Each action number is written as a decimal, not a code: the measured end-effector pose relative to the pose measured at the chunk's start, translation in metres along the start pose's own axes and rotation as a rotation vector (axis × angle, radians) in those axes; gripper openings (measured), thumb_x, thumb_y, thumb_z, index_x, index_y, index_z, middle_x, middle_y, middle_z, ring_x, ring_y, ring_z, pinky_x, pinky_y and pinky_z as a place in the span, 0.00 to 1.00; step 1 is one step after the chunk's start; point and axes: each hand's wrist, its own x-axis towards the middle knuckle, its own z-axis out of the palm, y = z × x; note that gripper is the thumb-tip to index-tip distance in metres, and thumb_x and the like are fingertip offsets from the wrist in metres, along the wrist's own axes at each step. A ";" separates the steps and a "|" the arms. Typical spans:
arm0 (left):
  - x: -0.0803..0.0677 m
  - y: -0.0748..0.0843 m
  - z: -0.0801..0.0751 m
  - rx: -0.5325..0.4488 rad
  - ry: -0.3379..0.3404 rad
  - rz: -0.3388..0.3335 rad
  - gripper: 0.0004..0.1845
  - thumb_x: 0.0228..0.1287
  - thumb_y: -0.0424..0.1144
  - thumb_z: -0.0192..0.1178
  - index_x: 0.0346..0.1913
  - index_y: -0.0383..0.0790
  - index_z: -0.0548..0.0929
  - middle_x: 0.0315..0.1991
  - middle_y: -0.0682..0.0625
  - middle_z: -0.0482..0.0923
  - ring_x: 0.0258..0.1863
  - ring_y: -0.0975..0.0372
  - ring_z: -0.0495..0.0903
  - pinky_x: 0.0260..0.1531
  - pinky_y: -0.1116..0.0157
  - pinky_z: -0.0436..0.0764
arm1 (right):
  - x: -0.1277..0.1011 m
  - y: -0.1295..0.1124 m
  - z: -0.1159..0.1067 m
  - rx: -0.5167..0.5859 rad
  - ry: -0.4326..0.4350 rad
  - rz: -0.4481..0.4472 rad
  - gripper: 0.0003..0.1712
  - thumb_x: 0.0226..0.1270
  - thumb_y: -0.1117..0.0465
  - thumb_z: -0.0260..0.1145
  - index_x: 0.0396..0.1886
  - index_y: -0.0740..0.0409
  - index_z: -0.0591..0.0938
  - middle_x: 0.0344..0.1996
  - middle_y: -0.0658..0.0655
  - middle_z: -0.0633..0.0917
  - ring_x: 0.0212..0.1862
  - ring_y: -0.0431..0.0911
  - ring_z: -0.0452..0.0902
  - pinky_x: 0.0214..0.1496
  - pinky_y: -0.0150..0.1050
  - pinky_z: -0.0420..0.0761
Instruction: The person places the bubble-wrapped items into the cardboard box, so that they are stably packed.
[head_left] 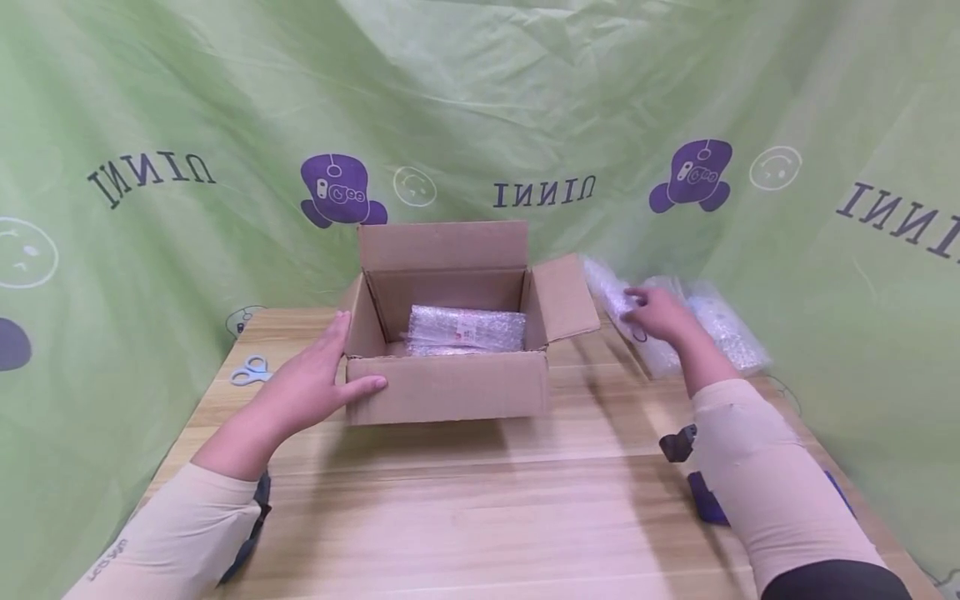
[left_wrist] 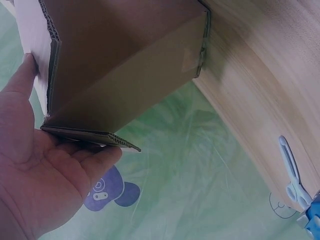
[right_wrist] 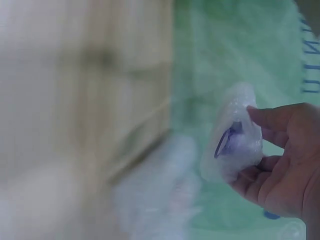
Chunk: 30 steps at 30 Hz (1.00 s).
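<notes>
An open cardboard box (head_left: pixel 450 387) stands on the wooden table (head_left: pixel 480 500), with a bubble-wrapped packet (head_left: pixel 467 328) lying inside it. My left hand (head_left: pixel 315 383) rests flat against the box's left side (left_wrist: pixel 125 75), thumb on the front wall and fingers straight. Right of the box lie bubble-wrapped packets (head_left: pixel 731 333) near the table's far right edge. My right hand (head_left: pixel 660 315) grips one of these bubble-wrapped packets (right_wrist: pixel 235 140), fingers and thumb curled round its end. The right wrist view is blurred.
Blue-handled scissors (head_left: pixel 251 371) lie at the table's left edge, also in the left wrist view as scissors (left_wrist: pixel 292 170). A green printed cloth (head_left: pixel 187 125) surrounds the table on all sides. A dark purple object (head_left: pixel 705 496) lies beneath my right forearm.
</notes>
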 end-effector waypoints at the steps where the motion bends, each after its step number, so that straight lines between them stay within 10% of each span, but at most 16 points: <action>1: 0.000 0.000 0.000 0.001 -0.001 0.000 0.64 0.56 0.77 0.51 0.78 0.38 0.34 0.79 0.42 0.31 0.77 0.43 0.44 0.73 0.43 0.52 | -0.002 -0.004 -0.007 0.026 0.016 -0.007 0.37 0.69 0.58 0.60 0.74 0.65 0.60 0.67 0.78 0.65 0.65 0.72 0.64 0.64 0.69 0.66; 14: 0.000 -0.001 0.000 0.000 0.002 -0.001 0.64 0.56 0.77 0.51 0.78 0.36 0.35 0.79 0.41 0.31 0.77 0.43 0.44 0.74 0.43 0.51 | -0.013 -0.064 -0.043 0.234 0.241 -0.223 0.36 0.69 0.54 0.65 0.74 0.49 0.66 0.66 0.63 0.73 0.66 0.58 0.67 0.68 0.61 0.65; 30: 0.001 -0.003 0.003 -0.004 0.018 -0.006 0.64 0.56 0.76 0.53 0.79 0.39 0.35 0.80 0.43 0.33 0.78 0.45 0.45 0.74 0.44 0.53 | -0.003 -0.156 -0.008 0.326 0.090 -0.519 0.33 0.68 0.60 0.67 0.72 0.48 0.69 0.64 0.57 0.74 0.63 0.52 0.71 0.64 0.51 0.76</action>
